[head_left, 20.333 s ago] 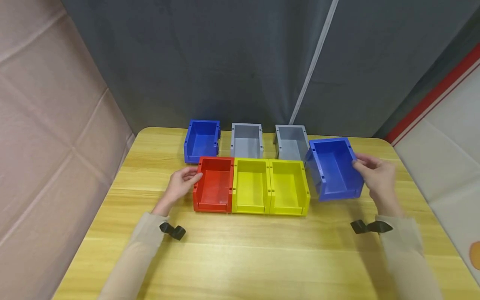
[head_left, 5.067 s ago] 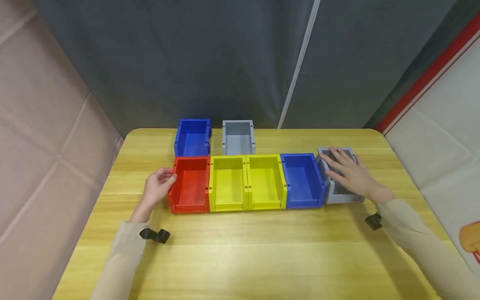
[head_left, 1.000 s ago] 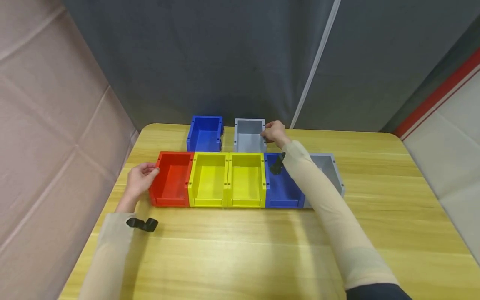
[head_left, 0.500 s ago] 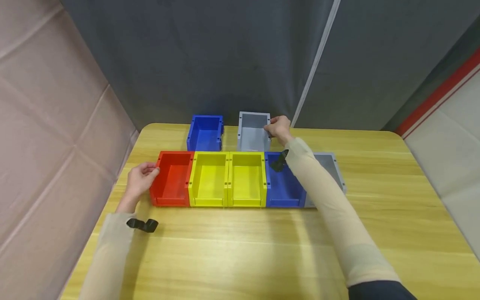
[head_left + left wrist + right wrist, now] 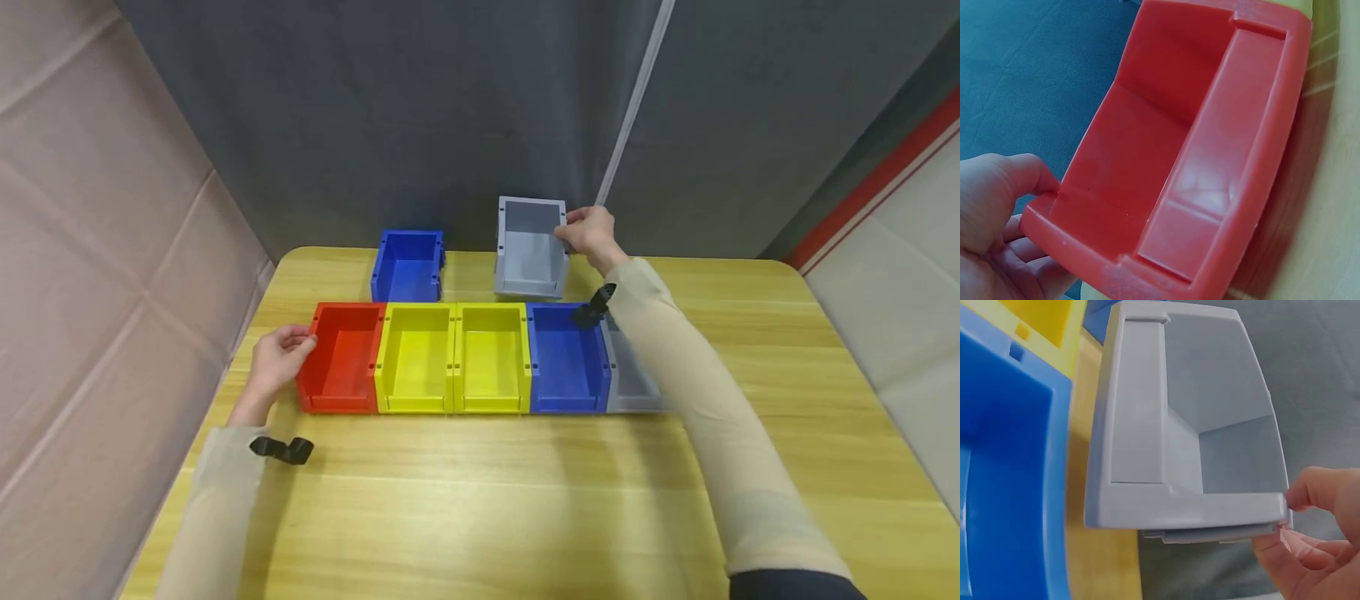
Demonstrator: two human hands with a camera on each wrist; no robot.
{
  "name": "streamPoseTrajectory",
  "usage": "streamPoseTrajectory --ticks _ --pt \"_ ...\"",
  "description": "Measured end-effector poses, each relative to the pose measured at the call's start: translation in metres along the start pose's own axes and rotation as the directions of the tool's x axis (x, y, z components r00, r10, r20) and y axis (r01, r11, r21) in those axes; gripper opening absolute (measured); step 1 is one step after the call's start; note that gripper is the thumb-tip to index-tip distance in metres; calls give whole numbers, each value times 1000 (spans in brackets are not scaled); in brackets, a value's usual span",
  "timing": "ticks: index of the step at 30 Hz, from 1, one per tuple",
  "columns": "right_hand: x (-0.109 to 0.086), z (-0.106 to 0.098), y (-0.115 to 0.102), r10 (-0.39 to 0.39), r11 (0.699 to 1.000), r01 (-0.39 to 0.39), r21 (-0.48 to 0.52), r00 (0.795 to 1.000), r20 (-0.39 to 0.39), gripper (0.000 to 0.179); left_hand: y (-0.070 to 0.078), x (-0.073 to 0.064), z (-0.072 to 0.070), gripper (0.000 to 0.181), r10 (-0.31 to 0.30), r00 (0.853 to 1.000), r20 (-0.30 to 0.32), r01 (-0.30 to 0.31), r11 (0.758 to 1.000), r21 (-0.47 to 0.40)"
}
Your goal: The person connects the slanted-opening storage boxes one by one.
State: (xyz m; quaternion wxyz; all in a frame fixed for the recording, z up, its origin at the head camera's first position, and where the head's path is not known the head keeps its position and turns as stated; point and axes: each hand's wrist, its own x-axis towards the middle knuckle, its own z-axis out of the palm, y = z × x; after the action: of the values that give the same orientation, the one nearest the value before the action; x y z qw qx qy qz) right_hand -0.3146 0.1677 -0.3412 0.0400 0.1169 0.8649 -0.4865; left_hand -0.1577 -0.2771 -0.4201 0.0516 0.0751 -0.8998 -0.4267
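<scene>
My right hand [image 5: 588, 233] pinches the right side wall of a grey storage bin [image 5: 531, 258], raised above the back of the table. In the right wrist view the thumb lies at the wall's rim and the fingers are under its outer side. My left hand [image 5: 277, 362] grips the left wall of a red storage bin [image 5: 341, 358], thumb at the rim, fingers outside. To the red bin's right, side by side, stand two yellow bins [image 5: 415, 358], a blue bin [image 5: 564, 367] and another grey bin [image 5: 630, 375], partly hidden by my right sleeve.
A second blue bin [image 5: 407, 271] stands behind the row at the back left of the wooden table [image 5: 465, 500]. A dark curtain [image 5: 375, 117] hangs behind the table edge. Pale panels flank both sides.
Over the last second my right hand has lifted the grey bin off the back of the table and moved it rightward. Earlier, the other blue and grey bins joined the row. My left hand stays on the red bin.
</scene>
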Motion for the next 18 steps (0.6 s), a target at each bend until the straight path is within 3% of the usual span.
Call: streamPoseTrajectory --ticks 18 --pt "-36 -63 9 -37 997 39 -68 999 27 44 -1 1 1 32 19 1000 9 -19 1000 -5"
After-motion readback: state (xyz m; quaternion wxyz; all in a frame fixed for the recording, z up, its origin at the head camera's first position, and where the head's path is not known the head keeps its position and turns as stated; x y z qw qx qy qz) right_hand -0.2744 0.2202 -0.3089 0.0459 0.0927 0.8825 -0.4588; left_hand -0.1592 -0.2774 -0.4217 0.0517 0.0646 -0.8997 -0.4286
